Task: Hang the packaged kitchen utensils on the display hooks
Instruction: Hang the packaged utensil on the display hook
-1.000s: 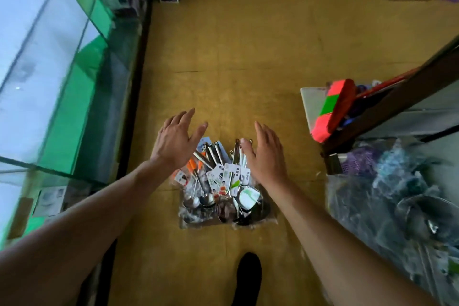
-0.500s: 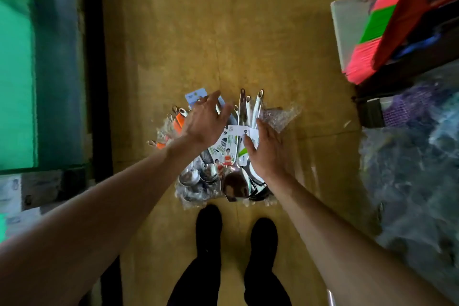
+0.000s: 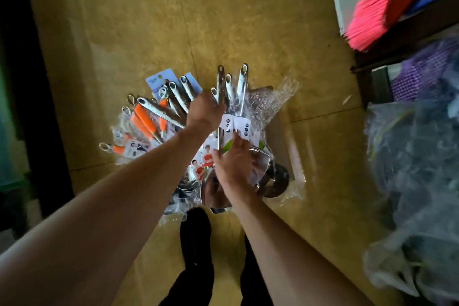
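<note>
Utensils (image 3: 159,117) lie bundled on floor (image 3: 248,20), handles fanned. Your left hand (image 3: 205,113) grips steel handles (image 3: 219,82), likely to lift; right hand (image 3: 236,161) seemingly presses flat on label card (image 3: 244,126), steadying.

Listed around you: an ochre floor (image 3: 248,20) with thin seams and pale glare patches; at your left, a dark upright strip (image 3: 37,107) beside green glass (image 3: 6,97); at your right, a dark wooden shelf frame (image 3: 409,35), a pink-bristled broom (image 3: 365,25), and heaped clear plastic bags (image 3: 417,181).
</note>
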Tool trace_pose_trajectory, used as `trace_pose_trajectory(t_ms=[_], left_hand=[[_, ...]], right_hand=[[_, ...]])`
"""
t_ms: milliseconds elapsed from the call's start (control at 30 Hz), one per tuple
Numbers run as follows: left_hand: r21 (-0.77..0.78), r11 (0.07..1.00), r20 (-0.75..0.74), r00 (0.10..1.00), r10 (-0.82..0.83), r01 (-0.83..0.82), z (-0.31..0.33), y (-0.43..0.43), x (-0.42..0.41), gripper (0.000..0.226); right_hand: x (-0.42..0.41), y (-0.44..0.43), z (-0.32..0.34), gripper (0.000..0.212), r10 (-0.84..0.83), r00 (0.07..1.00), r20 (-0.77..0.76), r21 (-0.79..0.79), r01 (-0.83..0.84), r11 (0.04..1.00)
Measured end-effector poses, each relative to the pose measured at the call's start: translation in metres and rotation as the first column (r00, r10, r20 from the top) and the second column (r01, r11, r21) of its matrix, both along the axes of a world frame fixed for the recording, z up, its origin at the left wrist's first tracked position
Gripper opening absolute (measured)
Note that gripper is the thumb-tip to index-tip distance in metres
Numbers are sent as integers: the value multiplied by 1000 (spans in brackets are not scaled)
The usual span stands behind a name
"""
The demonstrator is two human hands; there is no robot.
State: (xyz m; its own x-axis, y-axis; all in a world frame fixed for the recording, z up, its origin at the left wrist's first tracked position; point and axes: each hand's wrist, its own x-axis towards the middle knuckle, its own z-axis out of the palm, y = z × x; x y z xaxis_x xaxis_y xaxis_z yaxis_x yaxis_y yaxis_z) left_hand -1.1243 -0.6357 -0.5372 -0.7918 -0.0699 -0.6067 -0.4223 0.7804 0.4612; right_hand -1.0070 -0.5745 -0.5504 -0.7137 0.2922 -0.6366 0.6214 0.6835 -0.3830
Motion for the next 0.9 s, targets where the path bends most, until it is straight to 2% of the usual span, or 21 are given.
trace_pose_trajectory(t_ms=[200, 300, 400, 500, 533, 633, 700, 767, 900], left_hand=[[-50, 998, 37, 998, 46, -44, -20, 6, -12, 35], [-6, 997, 82, 993, 79, -79, -19, 1, -17, 26], [78, 991, 115, 988, 101, -110, -7, -3, -19, 18], [167, 958, 163, 965, 206, -232, 16, -11, -20, 13], [181, 949, 179, 957, 227, -259, 26, -15, -21, 12], [207, 923, 232, 933, 275, -323, 64, -22, -30, 16], [247, 897, 254, 918, 304, -366, 89, -26, -38, 21], [294, 886, 245, 924, 293, -359, 119, -26, -45, 14], [381, 857, 203, 936, 289, -347, 183, -12, -57, 23]], right_hand=[[0, -7, -15, 71, -132, 991, -36, 22, 133, 991], [-2, -7, -16, 69, -205, 978, -29, -5, 205, 979], [-5, -7, -7, 61, -308, 950, -53, -120, 300, 946], [-8, -5, 7, 54, -326, 945, -13, -227, 315, 922], [-8, -4, 12, 48, -348, 938, 0, -286, 333, 898], [-12, 0, 40, 37, -461, 886, 56, -526, 419, 740], [-17, 8, 66, 36, -464, 884, 52, -574, 406, 711], [-24, 17, 98, 38, -491, 870, 51, -609, 417, 675], [-35, 38, 158, 34, -551, 833, 57, -674, 439, 594]])
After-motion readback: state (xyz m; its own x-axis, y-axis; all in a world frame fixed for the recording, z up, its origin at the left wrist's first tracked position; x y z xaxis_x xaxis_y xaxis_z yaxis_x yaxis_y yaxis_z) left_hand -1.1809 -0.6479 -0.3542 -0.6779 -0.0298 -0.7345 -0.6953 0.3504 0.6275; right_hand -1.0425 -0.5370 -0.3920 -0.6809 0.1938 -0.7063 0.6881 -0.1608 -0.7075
